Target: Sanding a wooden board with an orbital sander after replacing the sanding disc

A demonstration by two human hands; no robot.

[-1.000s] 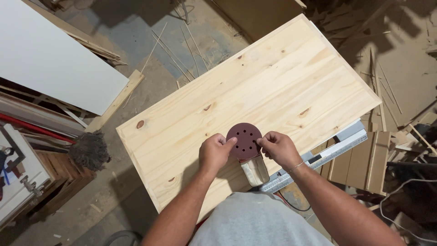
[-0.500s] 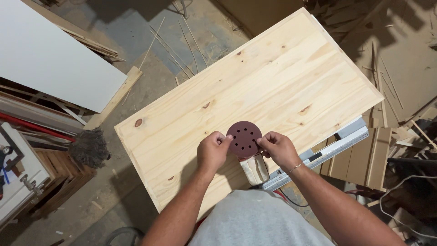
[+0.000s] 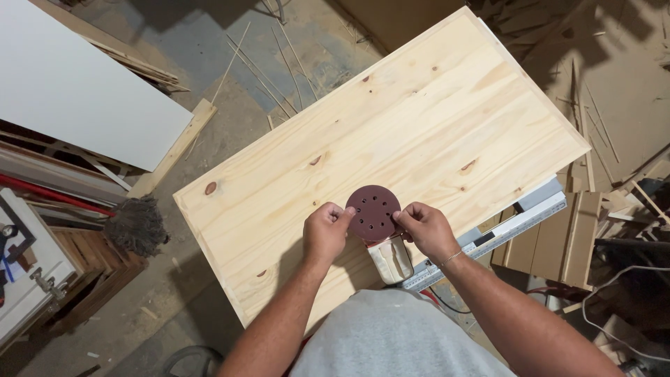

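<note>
Sanding disc (image 3: 373,213), dark red, round, punched with small holes, sits face-up toward my camera over the near edge of the pine panel (image 3: 391,132). I take that panel as my landmark. Left hand (image 3: 324,234) is at the disc's left rim, thumb and forefinger pinching the edge, other fingers curled under. Right hand (image 3: 427,229) mirrors it on the right rim, fingertips pinched on the edge; thin bracelet at the wrist. Under the disc, between both hands, I see the sander's cloth dust bag (image 3: 392,262), pale and dusty, hanging off the panel's near edge toward my grey shirt; the sander body itself is hidden by the disc.

Panel lies tilted across the view, knots scattered on it. Poking out from under its near right corner: a grey metal rail with a ruler strip (image 3: 488,241). Left of the panel, on the dusty floor, a mop head (image 3: 136,227) and a loose wooden plank (image 3: 174,150). Farther left of the panel, a white board (image 3: 77,84) leans over stacked stock. Right of the panel, wood offcuts (image 3: 579,237) pile up.
</note>
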